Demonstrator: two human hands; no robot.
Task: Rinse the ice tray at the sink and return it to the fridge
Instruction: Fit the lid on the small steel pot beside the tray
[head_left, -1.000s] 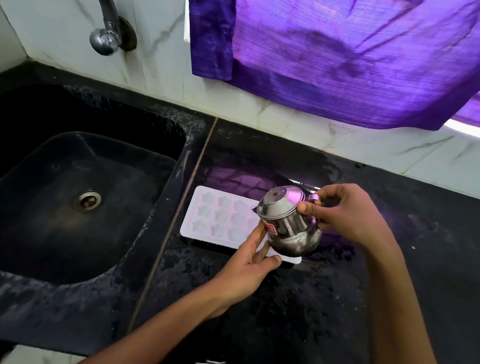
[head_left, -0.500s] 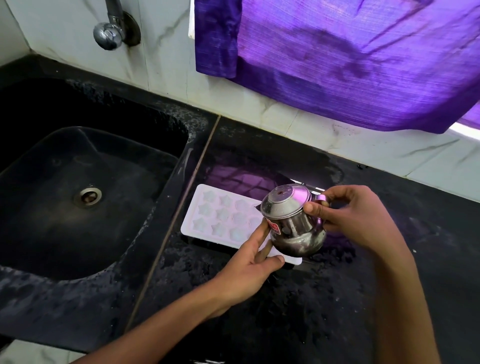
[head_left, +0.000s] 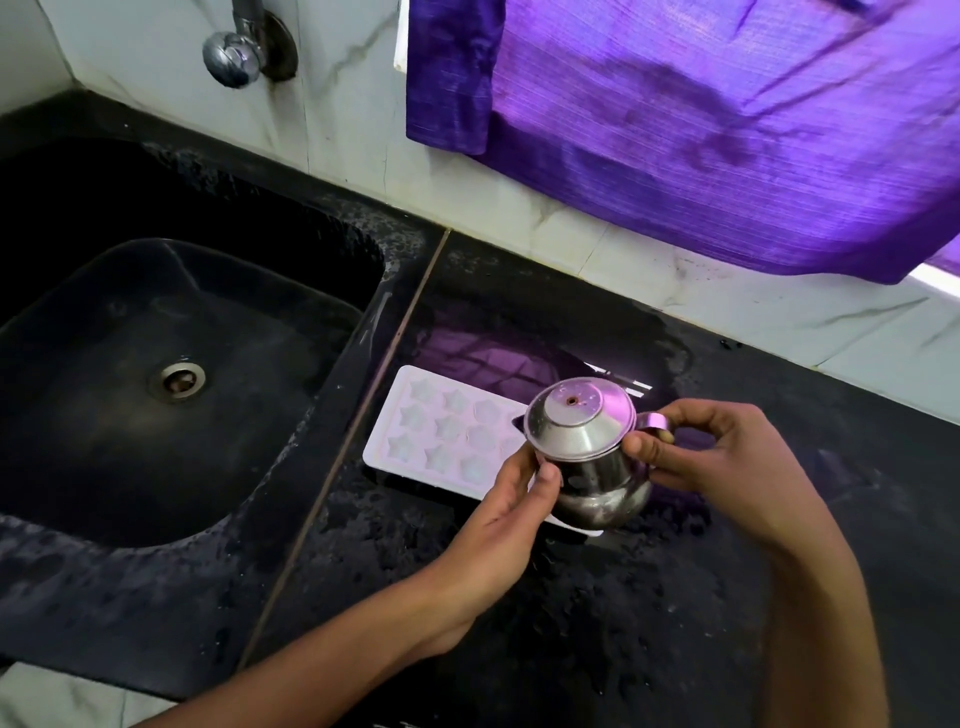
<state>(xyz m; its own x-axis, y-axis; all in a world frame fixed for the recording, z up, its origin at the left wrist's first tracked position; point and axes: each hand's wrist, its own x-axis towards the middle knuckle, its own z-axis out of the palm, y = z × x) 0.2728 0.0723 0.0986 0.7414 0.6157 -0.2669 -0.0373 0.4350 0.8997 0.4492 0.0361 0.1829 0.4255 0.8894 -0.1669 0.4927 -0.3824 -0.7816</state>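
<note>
Two hands are held on a small steel pot above the ice tray.

The ice tray (head_left: 447, 431) lies flat on the counter (head_left: 571, 597), just right of the sink (head_left: 171, 384). The steel pot (head_left: 587, 452) is tilted over the tray's right end: right hand (head_left: 717, 467) fingers are pinched at its handle, left hand (head_left: 498, 514) fingers curled against its side. Filling seems in hand; next, a level carry to the fridge would be called for.
</note>
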